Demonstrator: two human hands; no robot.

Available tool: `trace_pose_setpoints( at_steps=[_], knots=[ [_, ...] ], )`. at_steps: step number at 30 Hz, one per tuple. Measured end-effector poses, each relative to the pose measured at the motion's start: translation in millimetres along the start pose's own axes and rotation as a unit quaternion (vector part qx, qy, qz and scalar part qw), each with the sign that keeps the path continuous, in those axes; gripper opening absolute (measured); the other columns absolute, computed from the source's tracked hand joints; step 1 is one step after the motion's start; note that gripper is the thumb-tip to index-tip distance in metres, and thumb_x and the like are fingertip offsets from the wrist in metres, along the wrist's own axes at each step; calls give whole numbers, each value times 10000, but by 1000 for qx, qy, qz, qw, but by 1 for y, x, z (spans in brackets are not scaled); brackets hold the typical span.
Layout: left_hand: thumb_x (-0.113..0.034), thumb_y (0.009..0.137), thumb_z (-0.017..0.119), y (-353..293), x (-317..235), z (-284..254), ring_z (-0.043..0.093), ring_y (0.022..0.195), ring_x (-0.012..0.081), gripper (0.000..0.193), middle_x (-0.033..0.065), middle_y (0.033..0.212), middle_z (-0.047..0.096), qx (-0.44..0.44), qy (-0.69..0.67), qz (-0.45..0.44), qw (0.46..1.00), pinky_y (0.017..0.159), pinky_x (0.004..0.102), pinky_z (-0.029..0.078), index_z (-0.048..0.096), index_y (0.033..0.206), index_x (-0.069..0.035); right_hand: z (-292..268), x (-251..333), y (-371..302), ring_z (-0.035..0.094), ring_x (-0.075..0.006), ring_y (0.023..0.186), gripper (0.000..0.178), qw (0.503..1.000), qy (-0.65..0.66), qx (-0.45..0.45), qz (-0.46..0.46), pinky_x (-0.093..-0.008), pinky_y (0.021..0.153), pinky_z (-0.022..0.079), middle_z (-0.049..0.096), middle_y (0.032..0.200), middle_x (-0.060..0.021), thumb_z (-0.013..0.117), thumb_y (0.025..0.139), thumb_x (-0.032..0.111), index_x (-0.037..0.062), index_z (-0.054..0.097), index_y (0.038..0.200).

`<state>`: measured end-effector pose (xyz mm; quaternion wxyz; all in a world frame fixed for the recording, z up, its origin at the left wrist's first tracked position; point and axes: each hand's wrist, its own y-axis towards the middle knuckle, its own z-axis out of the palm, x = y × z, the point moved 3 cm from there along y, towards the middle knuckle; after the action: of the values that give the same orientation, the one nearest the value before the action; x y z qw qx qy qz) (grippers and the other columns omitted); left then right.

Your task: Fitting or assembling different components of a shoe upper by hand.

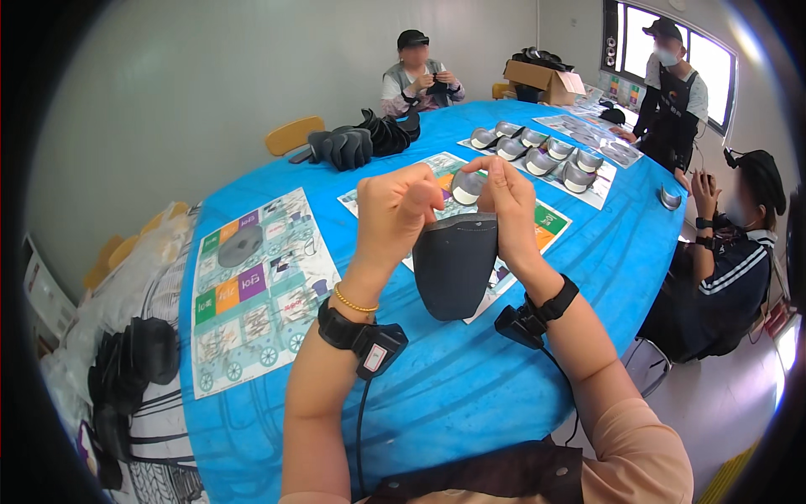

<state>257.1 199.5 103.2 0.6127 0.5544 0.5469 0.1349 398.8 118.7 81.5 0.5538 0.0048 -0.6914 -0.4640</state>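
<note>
Between my hands hangs a dark grey, cup-shaped piece of material (456,270), with its wide edge up and its rounded end down. My left hand (393,212) is closed, its thumb and fingertips pinched at the upper left corner of the piece. My right hand (512,206) grips the upper right edge between thumb and fingers. A pale stitch-like line runs along the top edge. Just beyond my hands, a rounded grey piece with a shiny light patch (467,188) lies on a printed sheet (550,220), partly hidden by my fingers.
A blue-covered table (277,412) carries another printed sheet (252,290) at left, stacked black pieces (353,147) and rows of curved grey pieces (537,160) farther off. A cardboard box (550,82) stands at the far end. Three other people are around the table. Black pieces (138,370) lie at left.
</note>
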Motion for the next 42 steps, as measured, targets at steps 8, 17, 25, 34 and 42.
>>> trace_pose_setpoints(
  at_steps=[8,17,25,34,42],
  knots=[
    [-634,901,452,1,0,12,457,487,96,706,32,503,475,12,25,24,999,452,251,339,546,595,-5,4,-6,-1,336,-46,540,441,998,39,32,35,-220,508,302,365,562,50,385,1014,354,4,635,915],
    [-594,926,445,0,9,17,456,491,133,699,102,514,478,81,1,-17,997,464,297,357,590,613,14,-1,-12,2,356,-46,559,397,997,70,30,22,-219,518,294,381,600,44,395,1007,367,45,594,888],
    [-349,995,479,-2,7,3,282,516,129,530,37,521,369,-49,148,22,988,461,326,240,471,601,6,13,-41,0,448,-104,599,487,994,102,-20,29,-269,578,374,457,604,-12,338,1012,434,68,639,898],
    [-504,981,419,-10,19,-12,339,558,74,608,-5,575,403,-242,65,92,964,511,249,271,385,602,-30,24,-58,-2,597,-265,972,657,974,128,98,159,-414,886,416,612,1081,-159,293,946,626,82,521,1235],
    [-495,1004,342,-13,-17,-33,354,512,76,597,-2,545,408,-276,39,162,947,505,233,292,373,593,-63,46,-49,-38,489,-468,1166,800,648,557,404,327,-497,953,420,470,1330,-234,455,883,631,25,365,1397]
  ],
)
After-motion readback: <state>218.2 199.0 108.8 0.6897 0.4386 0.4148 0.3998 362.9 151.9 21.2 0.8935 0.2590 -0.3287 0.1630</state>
